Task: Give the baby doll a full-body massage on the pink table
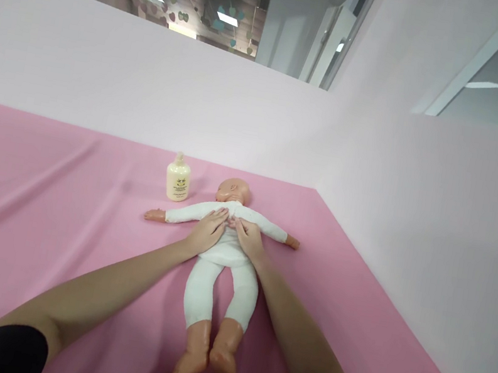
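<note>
doll's feet (207, 355) nearest | left hand (208, 230), right hand (247, 237) – grips spread flat on doll (226, 253) chest | bottle (178, 178) beyond, seemingly lotion

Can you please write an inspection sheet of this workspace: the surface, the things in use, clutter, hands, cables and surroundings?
Surface: pink cloth covers the table, with a few soft folds at left.
Things in use: baby doll in a white suit lies on its back, arms spread, bare feet toward the camera.
Clutter: cream bottle stands upright beside the doll's head, apart from it.
Hands: left hand and right hand both rest flat on the doll's chest, fingers toward its head, holding nothing.
Cables: nothing seen.
Surroundings: pale partition walls behind and at right; ceiling lights and hanging paper shapes above.
</note>
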Demonstrator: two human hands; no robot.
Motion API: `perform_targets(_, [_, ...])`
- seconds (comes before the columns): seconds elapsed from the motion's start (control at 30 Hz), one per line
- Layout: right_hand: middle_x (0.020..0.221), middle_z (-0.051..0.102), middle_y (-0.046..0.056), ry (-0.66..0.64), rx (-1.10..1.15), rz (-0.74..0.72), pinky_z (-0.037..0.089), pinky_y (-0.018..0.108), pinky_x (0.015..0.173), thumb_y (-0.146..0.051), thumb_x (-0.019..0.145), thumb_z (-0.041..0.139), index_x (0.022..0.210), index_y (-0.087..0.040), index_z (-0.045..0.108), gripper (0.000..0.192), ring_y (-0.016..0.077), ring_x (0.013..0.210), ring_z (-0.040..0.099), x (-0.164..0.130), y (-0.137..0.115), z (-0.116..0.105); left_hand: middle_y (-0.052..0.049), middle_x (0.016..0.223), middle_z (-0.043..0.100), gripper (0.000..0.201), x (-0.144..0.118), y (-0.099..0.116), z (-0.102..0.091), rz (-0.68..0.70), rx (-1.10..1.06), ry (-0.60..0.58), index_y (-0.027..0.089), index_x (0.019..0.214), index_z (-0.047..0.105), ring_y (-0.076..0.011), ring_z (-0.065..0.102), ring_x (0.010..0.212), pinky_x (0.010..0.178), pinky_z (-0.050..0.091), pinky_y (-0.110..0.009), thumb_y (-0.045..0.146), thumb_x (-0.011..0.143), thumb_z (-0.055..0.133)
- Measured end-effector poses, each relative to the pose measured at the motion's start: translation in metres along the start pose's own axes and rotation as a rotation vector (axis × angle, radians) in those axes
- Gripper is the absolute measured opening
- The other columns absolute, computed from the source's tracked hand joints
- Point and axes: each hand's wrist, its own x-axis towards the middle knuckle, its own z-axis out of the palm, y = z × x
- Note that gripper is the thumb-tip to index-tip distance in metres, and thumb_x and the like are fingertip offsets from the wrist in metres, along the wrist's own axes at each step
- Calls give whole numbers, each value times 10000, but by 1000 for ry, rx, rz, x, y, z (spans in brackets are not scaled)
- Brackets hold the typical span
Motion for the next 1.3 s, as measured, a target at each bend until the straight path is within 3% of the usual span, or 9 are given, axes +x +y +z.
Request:
perform_targets(0.13, [696,665,37,-7,-49,-102,460,292,772,-313,892,389,649,-187,656,383,157,732,604,-4,-10,1,-127,1460,307,503,1,-5,3,-41,28,-28,80,1366,377,-198,239,1373,1130,184,-427,278,928,230])
perform_targets(0.3, [611,610,0,-336,146,-202,429,239,700,-291,852,471,571,-177,613,335,119,666,560,-8,-31,2,-111,1499,217,510,0,-11,4,-16,25,-48,132,1413,299,-202,160,1395,1123,177,-444,314,953,174])
perform_targets(0.43, [444,374,-61,-504,168,-131,294,215,485,-351,852,471,480,-173,435,414,70,450,349,-11,-42,6,-82,1511,195,492,0,-9,2,-21,56,-71,190,1411,307,-209,140,1400,1118,161,-465,333,958,179])
perform_targets(0.57, [500,377,-51,-336,77,-121,295,224,503,-350,879,409,543,-182,431,376,86,498,352,-10,-40,8,-81,1515,185,491,0,-10,0,-46,123,-76,205,1414,305,-242,120,1402,1113,145,-494,331,943,249])
perform_targets(0.7, [916,624,44,-9,-144,-178,390,307,865,-302,877,403,907,-188,609,237,170,896,533,-4,-19,-2,-103,1492,254,504,1,-20,-3,-113,189,-8,184,1416,307,-264,206,1380,1106,179,-477,332,937,255])
perform_targets(0.77, [1199,564,64,29,-254,-144,298,362,1017,-292,864,417,1163,-213,554,338,199,1140,459,-1,-3,-10,-119,1457,328,511,1,-26,-5,-154,238,19,160,1408,325,-266,276,1351,1097,211,-450,338,933,260])
perform_targets(0.87, [1400,403,63,4,-375,-43,223,401,1079,-355,884,384,1317,-238,443,453,214,1287,341,1,22,-18,-136,1395,421,519,1,-35,-10,-202,329,44,140,1376,377,-286,383,1278,1060,256,-445,375,923,277])
perform_targets(1.07, [1230,569,114,95,-583,138,232,457,1045,-368,925,314,1258,-165,498,431,250,1171,461,-1,55,-32,-143,1138,613,452,0,-51,-25,-308,491,44,149,1179,543,-306,528,1077,915,353,-439,406,910,286])
perform_targets(1.3, [1071,650,122,139,-630,222,160,523,1060,-342,936,284,1082,-151,607,402,248,1072,535,-3,59,-40,-158,1023,638,432,-1,-47,-28,-292,515,17,122,1059,581,-315,560,973,860,357,-459,383,923,263])
